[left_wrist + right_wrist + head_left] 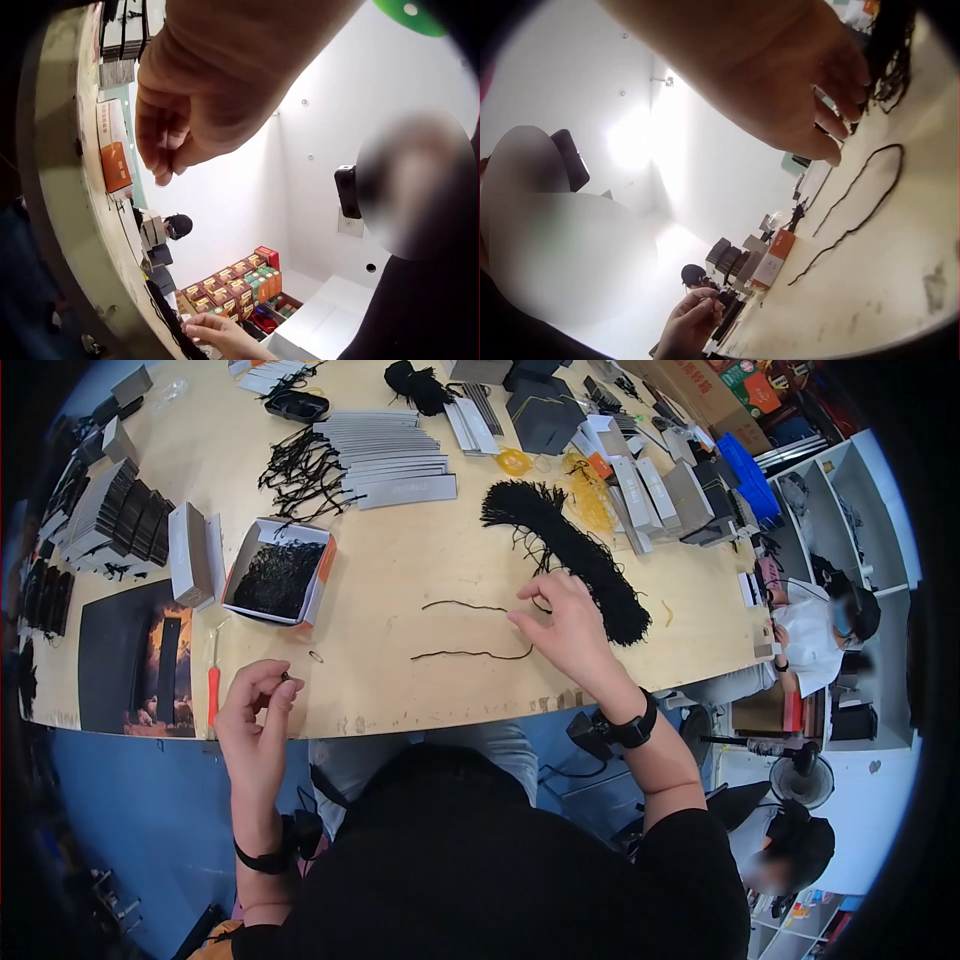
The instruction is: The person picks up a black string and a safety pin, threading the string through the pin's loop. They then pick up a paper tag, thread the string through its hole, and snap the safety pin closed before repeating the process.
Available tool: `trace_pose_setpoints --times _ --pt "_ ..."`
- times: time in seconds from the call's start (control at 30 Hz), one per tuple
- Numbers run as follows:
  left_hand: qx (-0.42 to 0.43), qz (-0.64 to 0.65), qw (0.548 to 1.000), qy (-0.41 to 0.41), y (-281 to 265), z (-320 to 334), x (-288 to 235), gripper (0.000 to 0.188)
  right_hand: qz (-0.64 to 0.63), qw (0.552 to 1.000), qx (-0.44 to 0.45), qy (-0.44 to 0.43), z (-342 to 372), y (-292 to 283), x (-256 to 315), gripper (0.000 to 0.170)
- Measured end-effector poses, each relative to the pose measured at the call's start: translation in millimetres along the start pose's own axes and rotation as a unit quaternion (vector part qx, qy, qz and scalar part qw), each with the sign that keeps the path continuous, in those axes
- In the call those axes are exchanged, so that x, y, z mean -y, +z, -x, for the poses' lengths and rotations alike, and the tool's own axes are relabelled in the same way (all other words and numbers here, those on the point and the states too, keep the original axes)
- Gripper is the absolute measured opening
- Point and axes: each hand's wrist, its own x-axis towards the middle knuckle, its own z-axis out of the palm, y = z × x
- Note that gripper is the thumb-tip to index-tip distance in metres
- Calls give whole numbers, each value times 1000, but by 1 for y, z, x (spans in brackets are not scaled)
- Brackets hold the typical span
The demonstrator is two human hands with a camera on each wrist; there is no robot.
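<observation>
A thin black cord [470, 653] lies in a long loop on the wooden table, its two ends toward the left; in the right wrist view the cord [877, 202] curves below the hand. My right hand [568, 622] is over the bend of the cord, fingers relaxed and apart; whether it touches the cord cannot be told. Beside it lies a thick bundle of black cords [580, 550]. My left hand [255, 715], near the table's front edge, pinches a small dark piece [286, 677] between thumb and fingertips; in the left wrist view that hand [202, 112] hides it.
An open box [318, 582] of small black parts stands left of centre, with a red-handled tool [213, 695] and a dark printed sheet [110, 660] nearby. Grey strips with cords [390, 460] lie farther back. Boxes [640, 500] stand at the right, where two people sit beyond the table.
</observation>
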Motion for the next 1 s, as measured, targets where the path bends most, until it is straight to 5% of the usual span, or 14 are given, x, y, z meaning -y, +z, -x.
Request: trace_pose_setpoints --times 0.2,0.47,1.0 --pt "0 11 1000 -7 6 0 -9 9 -96 988 74 -97 -30 35 29 20" --pt "-10 19 999 -35 -2 5 -5 8 -176 965 152 -123 -28 39 49 9" --pt "48 186 980 -55 6 -3 -11 18 -106 975 84 -177 -1 55 58 9"
